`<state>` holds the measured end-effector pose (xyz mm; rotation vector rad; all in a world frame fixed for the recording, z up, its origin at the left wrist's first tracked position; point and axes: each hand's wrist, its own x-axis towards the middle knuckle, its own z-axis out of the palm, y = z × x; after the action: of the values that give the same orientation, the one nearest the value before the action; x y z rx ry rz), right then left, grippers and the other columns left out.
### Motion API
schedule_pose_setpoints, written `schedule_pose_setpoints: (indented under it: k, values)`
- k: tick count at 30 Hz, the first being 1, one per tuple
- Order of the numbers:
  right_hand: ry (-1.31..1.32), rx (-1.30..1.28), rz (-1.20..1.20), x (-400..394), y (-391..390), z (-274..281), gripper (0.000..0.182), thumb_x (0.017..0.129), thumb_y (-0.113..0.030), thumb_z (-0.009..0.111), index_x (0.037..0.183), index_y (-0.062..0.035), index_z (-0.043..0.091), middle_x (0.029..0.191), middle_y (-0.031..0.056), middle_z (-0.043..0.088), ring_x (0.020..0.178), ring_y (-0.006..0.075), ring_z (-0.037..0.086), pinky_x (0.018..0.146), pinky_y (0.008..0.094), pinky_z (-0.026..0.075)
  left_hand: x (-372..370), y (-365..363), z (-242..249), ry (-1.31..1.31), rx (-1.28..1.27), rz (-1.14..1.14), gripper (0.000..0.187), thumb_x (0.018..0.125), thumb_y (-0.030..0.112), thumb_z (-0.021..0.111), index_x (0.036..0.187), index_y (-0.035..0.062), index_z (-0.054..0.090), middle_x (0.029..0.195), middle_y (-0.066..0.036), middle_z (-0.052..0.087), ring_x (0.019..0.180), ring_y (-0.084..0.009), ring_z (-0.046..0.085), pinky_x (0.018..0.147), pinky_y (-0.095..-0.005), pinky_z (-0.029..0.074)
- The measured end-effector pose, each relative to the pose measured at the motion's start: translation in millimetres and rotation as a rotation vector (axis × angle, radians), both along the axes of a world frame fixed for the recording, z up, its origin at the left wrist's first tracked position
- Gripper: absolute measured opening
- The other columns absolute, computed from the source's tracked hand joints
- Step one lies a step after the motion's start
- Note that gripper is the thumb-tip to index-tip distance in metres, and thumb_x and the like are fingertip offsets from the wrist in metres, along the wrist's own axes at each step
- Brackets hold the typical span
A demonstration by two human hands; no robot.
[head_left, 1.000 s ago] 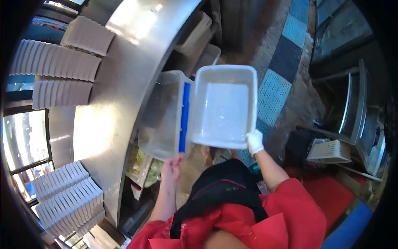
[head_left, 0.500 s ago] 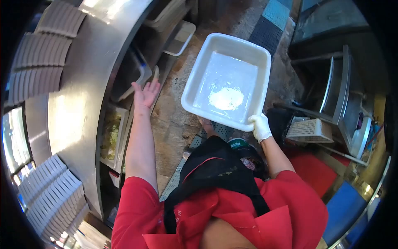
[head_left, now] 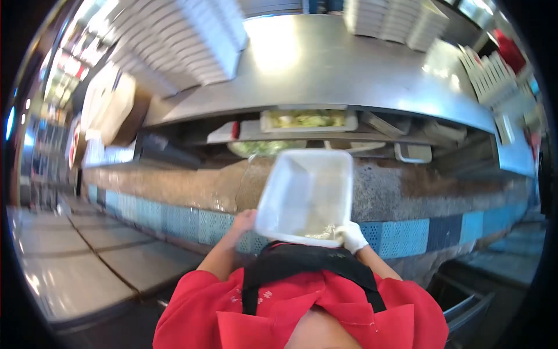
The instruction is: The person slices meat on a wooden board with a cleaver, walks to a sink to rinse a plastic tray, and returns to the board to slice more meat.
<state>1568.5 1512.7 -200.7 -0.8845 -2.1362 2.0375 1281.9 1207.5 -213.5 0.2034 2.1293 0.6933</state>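
In front of my apron I hold a white rectangular plastic tub (head_left: 305, 195), tilted so that its inside faces me. Some small pale specks or a glint show near its lower right corner; otherwise nothing can be made out in it. My right hand (head_left: 352, 237), in a white glove, grips the tub's near right corner. Bare and slightly blurred, my left hand (head_left: 245, 221) is at the tub's near left edge, fingers closed against it and partly hidden.
A steel counter (head_left: 331, 64) runs across ahead, with stacks of white foam boxes (head_left: 186, 46) on it. Its lower shelf holds a tray of chopped greens (head_left: 308, 120). Blue perforated mats (head_left: 401, 238) line the floor. Steel lids (head_left: 70, 279) lie at left, a white basket (head_left: 488, 75) at right.
My body and view have turned towards the counter, now straight ahead. The tub has come nearer my waist, and my left hand, open and away from it before, has closed on its left edge.
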Motion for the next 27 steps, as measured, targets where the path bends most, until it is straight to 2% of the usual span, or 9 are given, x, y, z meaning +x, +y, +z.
schedule_pose_setpoints:
  k: [2, 3, 4, 5, 6, 11, 16, 21, 27]
  values:
    - [0.047, 0.38, 0.187, -72, -36, 20, 0.018, 0.074, -0.015, 0.061, 0.085, -0.0009, 0.066, 0.078, 0.0181, 0.066, 0.07, 0.0313, 0.066, 0.061, 0.0373, 0.052, 1, -69, 42, -0.107, 0.231, 0.469, 0.048, 0.098, 0.043, 0.05, 0.12, 0.0027, 0.064, 0.106, -0.015, 0.07, 0.098, -0.0204, 0.066, 0.086, -0.0354, 0.052]
    - [-0.062, 0.336, 0.386, -107, -49, 38, 0.023, 0.074, -0.018, 0.062, 0.087, 0.0003, 0.067, 0.079, 0.0211, 0.066, 0.071, 0.0314, 0.065, 0.062, 0.0392, 0.052, -4, -115, 17, -0.102, 0.4, 0.663, 0.046, 0.098, 0.041, 0.053, 0.114, 0.0003, 0.066, 0.103, -0.011, 0.069, 0.091, -0.0177, 0.065, 0.079, -0.0354, 0.053]
    - [-0.098, 0.205, 0.418, -141, -70, 54, 0.022, 0.073, -0.013, 0.062, 0.089, 0.0012, 0.067, 0.077, 0.0161, 0.067, 0.067, 0.0259, 0.064, 0.061, 0.038, 0.051, -4, -144, 34, -0.05, 0.378, 0.735, 0.032, 0.095, 0.029, 0.061, 0.107, 0.0, 0.065, 0.096, -0.009, 0.068, 0.086, -0.016, 0.063, 0.076, -0.0339, 0.052]
    - [-0.041, -0.197, 0.194, -169, -104, 77, 0.02, 0.07, -0.003, 0.062, 0.089, 0.002, 0.067, 0.076, 0.0082, 0.066, 0.064, 0.0193, 0.061, 0.058, 0.0355, 0.05, 3, -164, 63, 0.108, 0.343, 0.773, 0.027, 0.092, 0.023, 0.064, 0.106, -0.0005, 0.063, 0.094, -0.007, 0.067, 0.085, -0.0155, 0.062, 0.076, -0.0325, 0.051]
    - [-0.063, -0.306, 0.247, -199, -118, 81, 0.023, 0.068, 0.003, 0.061, 0.09, 0.0037, 0.066, 0.079, 0.004, 0.064, 0.068, 0.0151, 0.06, 0.058, 0.0325, 0.049, 5, -176, 97, 0.279, 0.299, 0.797, 0.024, 0.09, 0.018, 0.066, 0.104, -0.001, 0.061, 0.092, -0.006, 0.066, 0.084, -0.015, 0.061, 0.076, -0.0311, 0.05]
    - [-0.037, -0.379, 0.469, -318, -204, 121, 0.026, 0.068, 0.002, 0.063, 0.094, 0.0049, 0.062, 0.08, 0.0052, 0.063, 0.068, 0.0129, 0.057, 0.062, 0.0268, 0.047, 20, -250, 182, 0.604, 0.666, 1.131, 0.029, 0.081, 0.004, 0.069, 0.107, 0.0006, 0.056, 0.096, -0.004, 0.064, 0.084, -0.0104, 0.059, 0.077, -0.0259, 0.049]
    - [-0.004, -0.236, 0.776, -419, -271, 174, 0.03, 0.068, -0.002, 0.063, 0.097, 0.0057, 0.063, 0.082, 0.0037, 0.063, 0.071, 0.0112, 0.056, 0.064, 0.0257, 0.047, 3, -303, 212, 0.789, 0.513, 1.285, 0.029, 0.08, -0.003, 0.062, 0.108, 0.0016, 0.055, 0.099, -0.004, 0.064, 0.088, -0.0103, 0.061, 0.08, -0.0263, 0.05]
    - [0.056, -0.293, 0.886, -515, -333, 199, 0.033, 0.069, -0.002, 0.066, 0.101, 0.0057, 0.063, 0.088, 0.006, 0.066, 0.074, 0.011, 0.059, 0.068, 0.0254, 0.049, -48, -333, 240, 0.992, 0.453, 1.4, 0.035, 0.074, -0.007, 0.058, 0.109, -0.001, 0.056, 0.1, -0.004, 0.063, 0.09, -0.0105, 0.06, 0.084, -0.0249, 0.048]
    - [0.016, -0.414, 0.986, -603, -397, 237, 0.035, 0.072, 0.003, 0.062, 0.107, 0.0053, 0.062, 0.097, 0.0085, 0.067, 0.085, 0.0127, 0.063, 0.077, 0.0274, 0.051, -110, -379, 267, 0.962, 0.369, 1.503, 0.047, 0.07, -0.009, 0.056, 0.117, -0.0048, 0.054, 0.109, -0.007, 0.062, 0.1, -0.014, 0.06, 0.092, -0.0264, 0.046]
